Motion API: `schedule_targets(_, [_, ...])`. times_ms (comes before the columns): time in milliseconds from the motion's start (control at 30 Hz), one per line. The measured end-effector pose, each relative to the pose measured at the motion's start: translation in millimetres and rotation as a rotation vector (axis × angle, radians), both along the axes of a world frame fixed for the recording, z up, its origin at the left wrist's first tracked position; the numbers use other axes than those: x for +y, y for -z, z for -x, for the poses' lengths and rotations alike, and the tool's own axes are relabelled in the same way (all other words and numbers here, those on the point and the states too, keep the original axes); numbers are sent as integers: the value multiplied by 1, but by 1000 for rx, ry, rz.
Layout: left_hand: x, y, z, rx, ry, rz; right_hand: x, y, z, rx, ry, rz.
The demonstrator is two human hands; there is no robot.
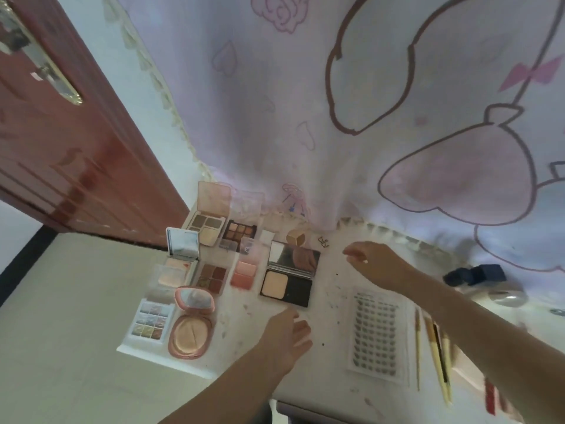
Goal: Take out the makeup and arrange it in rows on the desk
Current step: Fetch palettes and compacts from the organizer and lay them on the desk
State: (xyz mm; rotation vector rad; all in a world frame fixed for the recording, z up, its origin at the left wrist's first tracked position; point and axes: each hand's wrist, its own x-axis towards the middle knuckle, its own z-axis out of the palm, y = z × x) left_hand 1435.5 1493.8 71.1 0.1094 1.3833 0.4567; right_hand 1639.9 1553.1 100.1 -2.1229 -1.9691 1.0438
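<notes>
Desk by a curtain: open palettes crowd its left edge.
Your left hand and right hand, both open and empty, could knock the round compact off.

Red-brown door, pale floor.

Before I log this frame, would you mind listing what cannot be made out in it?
Head view only:
- Dark blue box-shaped object by the curtain: too blurred to identify.
- Red flat item at the desk's right end: mostly hidden behind the right forearm.
- Square black compact's mirror: its reflection is unreadable.
- Sheet of small dark pieces: the pieces are too small to identify.
- Left hand, right hand: both empty, open.
</notes>
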Motion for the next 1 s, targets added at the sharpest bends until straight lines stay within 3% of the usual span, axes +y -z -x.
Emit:
schedule_targets(100, [-14, 5, -30, 31, 244, -60, -58, 9, -16, -108, 179, 173])
schedule_targets(267, [-24, 5, -69, 192, 633, -341, -126, 24, 0, 56, 545, 136])
schedule_targets(400, [-28, 5, -79, 192, 765, -457, -133, 32, 12, 355, 868, 80])
schedule_targets(500, [-21, 49, -74, 293, 811, -501, -130, 33, 12, 586, 1088, 65])
schedule_targets(567, [-18, 61, -69, 311, 815, -490, -133, 32, 12, 694, 1095, 68])
schedule_targets(733, [-30, -14, -56, 178, 879, -459, -143, 9, 29, 1005, 903, 47])
schedule_targets(1000, [-44, -38, -4, -88, 778, -531, -153, 2, 59, 1158, 703, 305])
